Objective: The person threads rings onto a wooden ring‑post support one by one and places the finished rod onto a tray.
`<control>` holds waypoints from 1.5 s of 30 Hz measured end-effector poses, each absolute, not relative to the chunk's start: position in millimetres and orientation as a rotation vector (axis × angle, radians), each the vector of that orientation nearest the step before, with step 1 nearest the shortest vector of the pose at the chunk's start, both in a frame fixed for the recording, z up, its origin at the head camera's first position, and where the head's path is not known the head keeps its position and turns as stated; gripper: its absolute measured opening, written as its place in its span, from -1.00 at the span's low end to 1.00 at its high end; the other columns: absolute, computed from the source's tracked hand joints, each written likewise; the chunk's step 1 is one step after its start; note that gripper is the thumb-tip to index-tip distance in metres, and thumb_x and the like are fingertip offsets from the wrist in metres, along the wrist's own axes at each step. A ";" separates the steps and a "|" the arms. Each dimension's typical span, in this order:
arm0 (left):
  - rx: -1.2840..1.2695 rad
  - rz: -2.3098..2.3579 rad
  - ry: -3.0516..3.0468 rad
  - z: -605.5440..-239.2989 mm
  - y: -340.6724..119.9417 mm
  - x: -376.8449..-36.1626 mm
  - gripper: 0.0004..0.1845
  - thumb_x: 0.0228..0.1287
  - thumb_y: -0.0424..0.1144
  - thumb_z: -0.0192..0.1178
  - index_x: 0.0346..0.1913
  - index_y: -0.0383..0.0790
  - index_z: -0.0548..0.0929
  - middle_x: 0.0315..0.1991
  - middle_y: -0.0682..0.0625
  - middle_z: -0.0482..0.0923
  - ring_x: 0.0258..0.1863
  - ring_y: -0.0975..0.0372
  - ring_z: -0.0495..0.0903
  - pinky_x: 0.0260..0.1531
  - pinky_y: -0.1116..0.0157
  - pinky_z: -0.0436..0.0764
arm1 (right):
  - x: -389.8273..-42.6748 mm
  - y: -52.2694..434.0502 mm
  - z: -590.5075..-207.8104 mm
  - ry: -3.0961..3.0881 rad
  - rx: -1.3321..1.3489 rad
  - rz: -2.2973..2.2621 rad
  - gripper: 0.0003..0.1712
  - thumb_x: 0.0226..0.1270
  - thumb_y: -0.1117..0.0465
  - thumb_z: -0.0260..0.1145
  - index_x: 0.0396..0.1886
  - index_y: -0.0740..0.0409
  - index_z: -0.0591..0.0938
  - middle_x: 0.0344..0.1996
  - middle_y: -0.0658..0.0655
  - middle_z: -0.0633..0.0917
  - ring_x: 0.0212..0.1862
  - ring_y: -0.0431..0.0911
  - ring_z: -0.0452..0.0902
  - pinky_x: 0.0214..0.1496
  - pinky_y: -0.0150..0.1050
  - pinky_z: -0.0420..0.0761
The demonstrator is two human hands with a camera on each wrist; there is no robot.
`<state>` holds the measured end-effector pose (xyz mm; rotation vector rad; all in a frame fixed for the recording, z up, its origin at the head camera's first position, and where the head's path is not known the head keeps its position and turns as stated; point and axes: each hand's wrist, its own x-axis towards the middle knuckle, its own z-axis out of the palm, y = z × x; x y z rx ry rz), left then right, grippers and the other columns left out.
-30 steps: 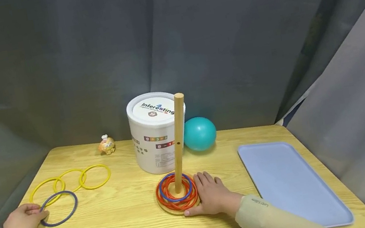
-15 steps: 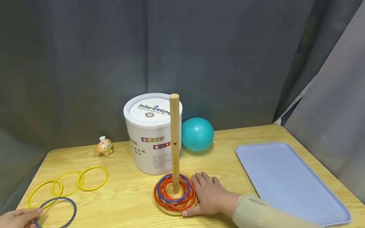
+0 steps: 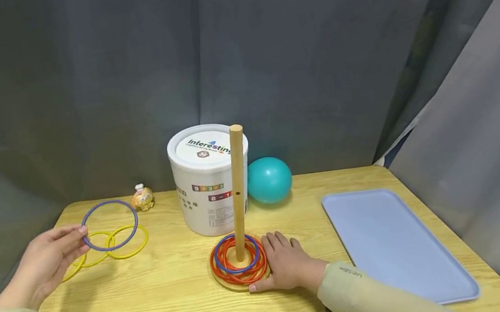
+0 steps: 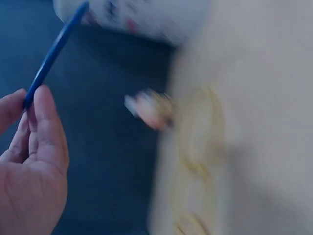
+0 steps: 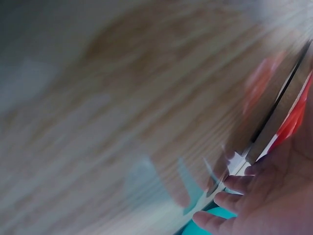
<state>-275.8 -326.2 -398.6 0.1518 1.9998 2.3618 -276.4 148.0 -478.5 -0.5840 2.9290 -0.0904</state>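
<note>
A white, lidded plastic tub (image 3: 209, 199) stands behind your tall, pale wooden peg stand (image 3: 239, 197), a stiff piece likely to wobble if its pole is bumped and best held low. Your right hand (image 3: 289, 266) rests at its round base, thumb and fingers spread against the stand's right side. Well to the stand's left, your left hand (image 3: 50, 263) pinches a thin, dark-blue, seemingly plastic ring (image 4: 55, 50) by its rim, near overlapping yellow rings (image 3: 134, 254). Expect the ring to be light, springy, hardly fragile, perhaps apt to twist; the rim farthest from the stand suits your pinch. Red rings (image 3: 242, 282) and another blue ring (image 3: 240, 272) encircle the stand's foot.
</note>
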 end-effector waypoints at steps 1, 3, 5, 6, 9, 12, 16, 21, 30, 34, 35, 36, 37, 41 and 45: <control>0.172 2.411 1.962 -386.8 -317.2 -276.9 -0.84 0.54 -0.38 0.18 -0.18 -0.13 0.74 -0.25 0.03 0.65 -0.28 0.27 0.68 -0.21 0.40 0.72 | -276.6 148.2 -478.8 2.926 -0.586 -0.088 0.48 0.04 -0.73 0.19 0.60 0.32 0.16 0.54 0.37 0.24 0.55 0.30 0.08 0.45 0.34 0.26; 0.234 2.529 1.853 -363.9 -298.4 -278.6 -0.83 0.52 -0.42 0.18 -0.20 -0.17 0.76 -0.27 0.02 0.67 -0.31 0.26 0.69 -0.21 0.39 0.72 | -276.3 148.7 -479.4 2.915 -0.590 -0.076 0.49 0.04 -0.75 0.16 0.61 0.32 0.15 0.54 0.37 0.23 0.55 0.30 0.08 0.45 0.35 0.25; 0.300 2.625 1.740 -341.9 -278.4 -279.5 -0.82 0.50 -0.46 0.18 -0.21 -0.22 0.77 -0.30 -0.01 0.69 -0.34 0.23 0.71 -0.22 0.37 0.72 | -276.0 148.7 -479.5 2.911 -0.589 -0.070 0.49 0.03 -0.75 0.15 0.61 0.31 0.16 0.54 0.36 0.23 0.55 0.30 0.08 0.45 0.35 0.25; 0.338 2.660 1.694 -331.4 -267.7 -279.6 -0.82 0.50 -0.47 0.18 -0.22 -0.24 0.77 -0.32 -0.02 0.70 -0.36 0.23 0.71 -0.23 0.36 0.73 | -275.6 148.5 -479.5 2.911 -0.587 -0.065 0.49 0.03 -0.75 0.15 0.61 0.31 0.15 0.54 0.36 0.23 0.55 0.29 0.08 0.45 0.34 0.25; 0.455 2.718 1.586 -304.2 -235.9 -280.0 -0.83 0.47 -0.50 0.20 -0.23 -0.29 0.77 -0.34 -0.05 0.71 -0.39 0.22 0.70 -0.25 0.35 0.73 | -275.1 148.3 -478.0 2.919 -0.580 -0.059 0.48 0.04 -0.74 0.16 0.61 0.30 0.15 0.55 0.35 0.23 0.55 0.28 0.08 0.45 0.33 0.26; 0.520 2.726 1.551 -281.7 -205.8 -278.9 -0.84 0.46 -0.50 0.21 -0.26 -0.30 0.76 -0.37 -0.05 0.70 -0.42 0.22 0.68 -0.27 0.35 0.72 | -274.6 148.5 -475.9 2.923 -0.576 -0.059 0.48 0.04 -0.74 0.16 0.62 0.29 0.14 0.55 0.35 0.23 0.56 0.28 0.08 0.45 0.33 0.26; 0.542 2.712 1.539 -258.4 -172.5 -275.7 -0.82 0.48 -0.50 0.19 -0.29 -0.29 0.75 -0.39 -0.05 0.69 -0.44 0.23 0.65 -0.28 0.35 0.71 | -274.2 148.5 -474.3 2.914 -0.571 -0.078 0.48 0.04 -0.73 0.18 0.62 0.30 0.14 0.55 0.35 0.22 0.56 0.29 0.07 0.45 0.34 0.25; 0.546 2.650 1.606 -242.9 -141.3 -274.0 -0.85 0.48 -0.46 0.21 -0.26 -0.25 0.74 -0.33 -0.04 0.67 -0.38 0.24 0.64 -0.25 0.38 0.71 | -274.5 147.8 -475.8 2.902 -0.569 -0.090 0.48 0.04 -0.73 0.18 0.62 0.30 0.14 0.55 0.35 0.22 0.56 0.29 0.07 0.45 0.35 0.24; 0.477 2.471 1.761 -260.9 -112.7 -287.0 -0.86 0.50 -0.43 0.20 -0.26 -0.24 0.70 -0.30 0.00 0.65 -0.34 0.25 0.62 -0.25 0.40 0.70 | -276.0 147.1 -477.0 2.904 -0.577 -0.101 0.49 0.03 -0.74 0.18 0.62 0.31 0.13 0.57 0.36 0.17 0.57 0.30 0.03 0.47 0.35 0.22; 0.399 2.394 1.808 -282.5 -109.3 -291.9 -0.79 0.53 -0.44 0.14 -0.30 -0.18 0.68 -0.32 0.01 0.62 -0.37 0.29 0.60 -0.25 0.40 0.69 | -274.9 147.0 -477.1 2.906 -0.579 -0.112 0.49 0.03 -0.73 0.19 0.62 0.32 0.14 0.58 0.38 0.13 0.57 0.31 0.03 0.47 0.35 0.22; 0.380 2.373 1.816 -288.5 -108.2 -292.9 -0.80 0.54 -0.44 0.14 -0.29 -0.19 0.68 -0.33 0.01 0.61 -0.38 0.29 0.59 -0.24 0.40 0.69 | -274.5 147.0 -476.6 2.909 -0.578 -0.112 0.49 0.03 -0.73 0.20 0.62 0.32 0.14 0.58 0.38 0.14 0.57 0.31 0.03 0.47 0.35 0.22; 0.364 2.354 1.823 -294.9 -107.0 -294.1 -0.81 0.54 -0.44 0.13 -0.28 -0.21 0.68 -0.33 0.01 0.61 -0.38 0.29 0.59 -0.24 0.40 0.69 | -274.6 147.1 -476.6 2.911 -0.575 -0.106 0.49 0.04 -0.72 0.20 0.62 0.32 0.14 0.58 0.38 0.14 0.57 0.30 0.03 0.47 0.35 0.22; 0.349 2.333 1.831 -301.6 -105.8 -294.8 -0.81 0.54 -0.44 0.13 -0.27 -0.22 0.67 -0.33 0.01 0.60 -0.38 0.29 0.59 -0.24 0.39 0.69 | -274.6 147.4 -476.7 2.916 -0.572 -0.105 0.48 0.04 -0.72 0.21 0.62 0.31 0.14 0.58 0.37 0.14 0.57 0.30 0.03 0.47 0.35 0.22; 0.313 2.253 1.856 -330.4 -101.8 -297.4 -0.87 0.54 -0.44 0.13 -0.21 -0.31 0.66 -0.29 -0.01 0.61 -0.36 0.27 0.61 -0.25 0.40 0.69 | -275.4 148.4 -476.8 2.918 -0.565 -0.081 0.49 0.03 -0.73 0.20 0.62 0.31 0.14 0.57 0.38 0.16 0.57 0.30 0.04 0.46 0.35 0.23; 0.282 2.172 1.911 -358.3 -101.6 -300.7 -0.92 0.55 -0.43 0.12 -0.15 -0.36 0.60 -0.20 -0.07 0.57 -0.34 0.24 0.62 -0.25 0.40 0.69 | -274.3 147.5 -474.8 2.919 -0.566 -0.077 0.49 0.03 -0.73 0.20 0.61 0.32 0.16 0.56 0.37 0.19 0.56 0.31 0.06 0.45 0.35 0.25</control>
